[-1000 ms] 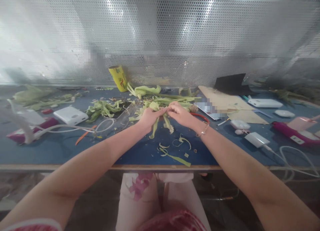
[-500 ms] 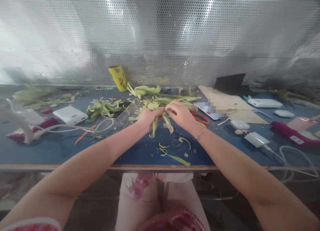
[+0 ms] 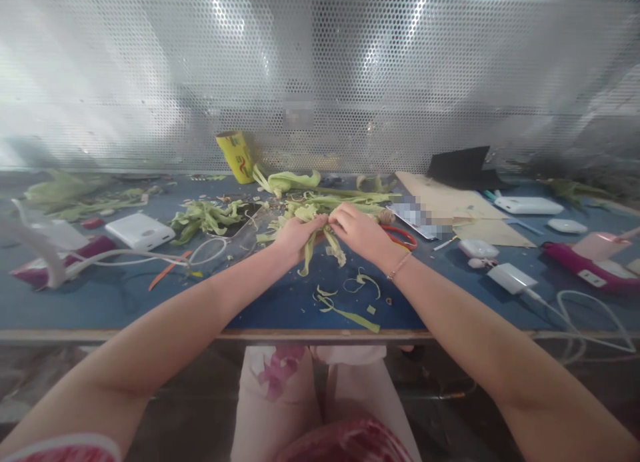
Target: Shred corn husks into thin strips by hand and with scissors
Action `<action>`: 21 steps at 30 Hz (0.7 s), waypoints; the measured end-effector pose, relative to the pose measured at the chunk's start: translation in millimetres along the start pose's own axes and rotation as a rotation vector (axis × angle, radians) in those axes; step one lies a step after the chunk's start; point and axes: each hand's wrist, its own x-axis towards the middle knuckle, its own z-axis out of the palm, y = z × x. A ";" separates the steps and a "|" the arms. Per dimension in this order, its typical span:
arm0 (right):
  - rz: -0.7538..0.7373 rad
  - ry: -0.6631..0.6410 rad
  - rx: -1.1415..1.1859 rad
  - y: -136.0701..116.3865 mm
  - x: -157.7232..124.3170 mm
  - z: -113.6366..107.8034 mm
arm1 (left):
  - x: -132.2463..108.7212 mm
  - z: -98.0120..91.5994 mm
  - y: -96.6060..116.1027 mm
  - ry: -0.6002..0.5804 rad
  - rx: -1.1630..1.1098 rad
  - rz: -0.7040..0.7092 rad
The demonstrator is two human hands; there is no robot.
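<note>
My left hand [image 3: 295,237] is closed on a bunch of pale green leafy stalks [image 3: 335,249], whose limp ends hang below the fingers. Close beside it, my right hand [image 3: 356,229] has its fingers bent and pinched at the same bunch, near the left thumb. What lies between the right fingertips is too small to make out. Behind both hands, more green stalks [image 3: 345,199] lie across the blue table. Thin peeled strips [image 3: 355,317] and small scraps are scattered in front of them.
A tilted yellow can [image 3: 236,157] stands at the back. Left are a leaf pile [image 3: 207,217], a white power adapter [image 3: 140,231] and cables. Right are orange-red scissor-like handles [image 3: 403,237], a phone [image 3: 415,220], cardboard [image 3: 485,232], a charger [image 3: 511,279] and a magenta power strip [image 3: 590,269].
My right hand has shifted slightly left and its fingers have closed in on the leafy bunch beside the left thumb. My left hand stays nearly still.
</note>
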 end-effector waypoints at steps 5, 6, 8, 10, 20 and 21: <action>0.039 0.034 0.039 1.0 1.2 2.6 | -2.1 2.2 1.3 0.015 0.037 0.030; 0.043 0.036 0.044 1.4 1.4 3.1 | -2.4 2.3 1.6 0.012 0.041 0.030; 0.043 0.036 0.055 1.9 1.7 3.6 | -2.3 2.2 1.8 0.006 0.041 0.031; 0.042 0.030 0.047 1.6 1.9 3.4 | -1.5 1.6 1.5 0.002 0.037 0.039; 0.100 -0.016 0.070 -1.7 2.3 2.5 | 0.0 -0.1 -0.7 -0.012 0.059 0.034; 0.110 0.011 0.125 -0.4 2.3 3.1 | -0.9 0.6 0.6 -0.012 0.050 0.025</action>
